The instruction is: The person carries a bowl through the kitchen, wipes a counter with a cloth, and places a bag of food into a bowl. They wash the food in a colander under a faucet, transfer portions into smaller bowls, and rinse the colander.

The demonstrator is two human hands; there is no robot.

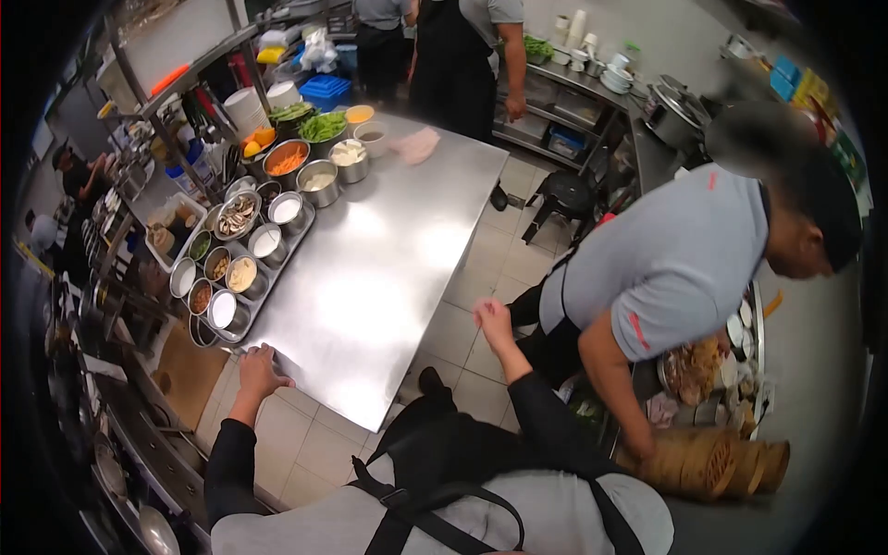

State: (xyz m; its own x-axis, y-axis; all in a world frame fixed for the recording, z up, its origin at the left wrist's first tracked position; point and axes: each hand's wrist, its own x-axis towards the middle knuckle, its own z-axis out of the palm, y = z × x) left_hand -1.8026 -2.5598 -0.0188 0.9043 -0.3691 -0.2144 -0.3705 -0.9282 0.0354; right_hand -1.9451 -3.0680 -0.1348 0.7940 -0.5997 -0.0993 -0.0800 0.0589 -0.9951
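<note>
My left hand rests at the near left corner of the steel table, its thumb spread away from the fingers. Close by that hand stands a metal tray of steel containers, one of them a white-filled pot. Off the table's right side, my right hand is held up in the air over the tiled floor. Its fingers are curled loosely together, and nothing shows in them.
To my right a co-worker leans over a counter, one hand at the bamboo steamers. Another person in a black apron stands behind the table. Shredded carrot and leafy greens sit in bowls. A black stool is on the floor.
</note>
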